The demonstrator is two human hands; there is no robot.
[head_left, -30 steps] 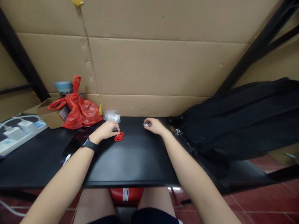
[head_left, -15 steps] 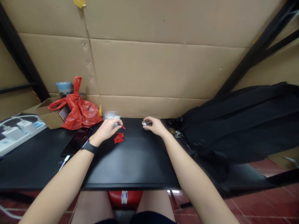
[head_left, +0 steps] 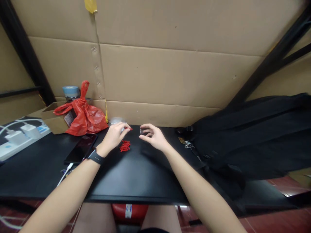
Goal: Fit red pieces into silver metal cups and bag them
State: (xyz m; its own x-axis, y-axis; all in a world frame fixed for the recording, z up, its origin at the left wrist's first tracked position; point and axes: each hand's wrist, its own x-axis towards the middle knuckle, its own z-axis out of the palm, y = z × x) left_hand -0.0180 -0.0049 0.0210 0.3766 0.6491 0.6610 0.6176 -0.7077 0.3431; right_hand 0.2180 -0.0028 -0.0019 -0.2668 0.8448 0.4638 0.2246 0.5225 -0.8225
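My left hand (head_left: 117, 135) is closed in a pinch on a small thin red piece (head_left: 131, 129), whose tip sticks out past the fingertips. Something clear shows within its curled fingers, too small to name. Just below lies a small pile of red pieces (head_left: 125, 146), thin and looped like paper clips. Facing it, my right hand (head_left: 153, 138) is curled around a small clear round container (head_left: 141, 131). Only a shiny edge of that container shows between thumb and fingers; the rest is hidden.
A clear plastic bag (head_left: 117, 121) lies behind my left hand. To the left are a red plastic bag (head_left: 88, 119), a cardboard box (head_left: 54, 124), a dark tablet (head_left: 81, 149) and a white power strip (head_left: 19, 142). A black backpack (head_left: 247, 136) and keys (head_left: 188, 144) lie right.
My right hand has moved left toward my left hand, turning the round container so its edge shows. The red piece remains pinched in my left hand. The view has shifted slightly.
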